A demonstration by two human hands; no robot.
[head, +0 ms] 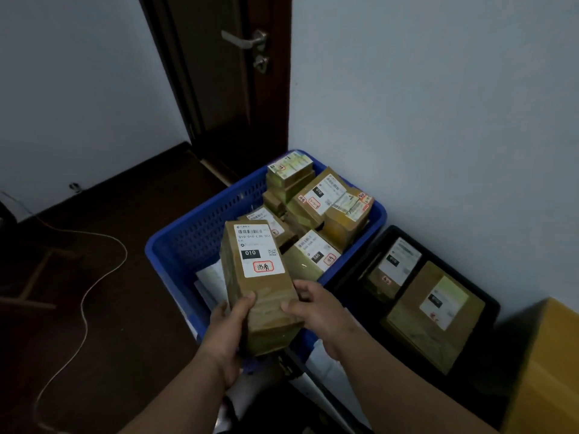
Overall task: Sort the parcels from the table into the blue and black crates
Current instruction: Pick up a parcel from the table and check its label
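Crowding the blue crate (188, 245), labelled parcels (326, 198) lie beyond the held parcel (260, 286).

Parcel (260, 283) over the left crate (175, 242) (right crate (488, 302) just beside).

Lighting: dim, cool, even; source not visible. Floor (94, 308) and black crate (416, 305) sink into deep shadow. White labels (258, 250) brightest, no glare. Image soft overall; door (225, 73) lines bow near edges; corners darken.
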